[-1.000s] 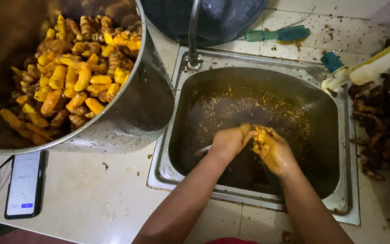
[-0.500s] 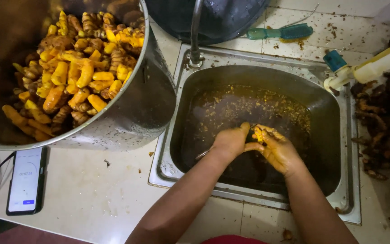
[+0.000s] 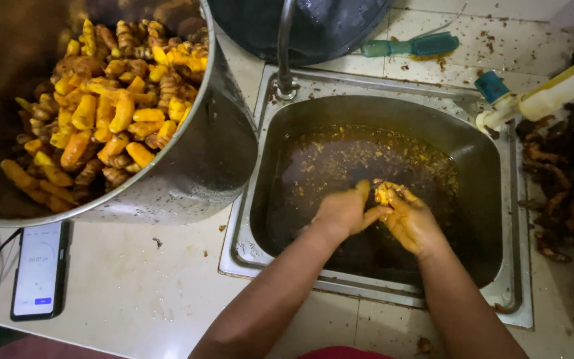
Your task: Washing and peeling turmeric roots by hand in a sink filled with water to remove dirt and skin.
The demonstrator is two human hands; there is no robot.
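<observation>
While a yellow root (image 3: 385, 193) sits low in the sink (image 3: 373, 106), over murky brown water, the right hand (image 3: 412, 223) has its fingers curled around it from below and the side. The left hand (image 3: 341, 213) presses against it from the left, its thumb meeting the right fingers; whether the left fingers close on anything cannot be told. A tap (image 3: 284, 46) stands at the sink's back rim. Left of the sink, a big steel pot (image 3: 224, 143) holds peeled roots. A phone (image 3: 40, 269) lies on the counter.
</observation>
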